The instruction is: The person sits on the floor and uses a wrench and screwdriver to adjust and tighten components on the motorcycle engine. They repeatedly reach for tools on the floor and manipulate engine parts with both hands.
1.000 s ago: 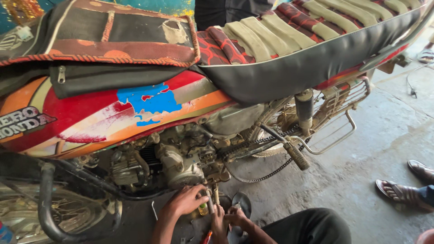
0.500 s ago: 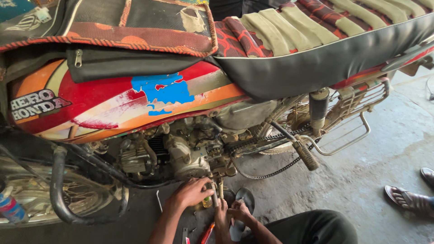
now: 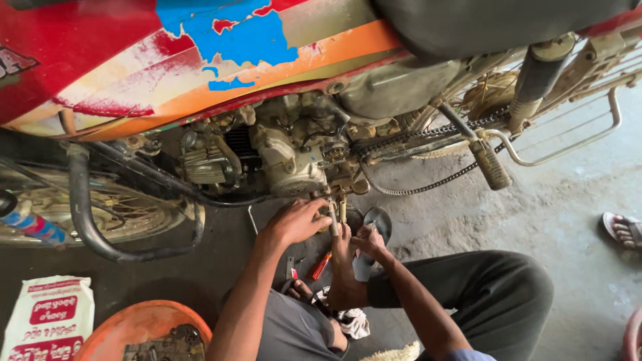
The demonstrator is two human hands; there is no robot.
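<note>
Leaned in closer since before; left hand [image 3: 297, 220] clenched on the engine's [image 3: 294, 157] lower bolt for steadying, right hand [image 3: 364, 244] bracing, grip unclear

Soft daylight, dim beneath the motorcycle [image 3: 281, 87], reasonably sharp.

A single head-worn camera looks steeply down from above a crouching person, close to the work. It faces the side of a motorcycle, whose tank [image 3: 200, 60] fills the far edge and whose engine [image 3: 287, 154] sits at centre. The person's own arms and knees enter from the near edge. Concrete floor [image 3: 555, 207] shows on the right. No second view shares this scene.
</note>
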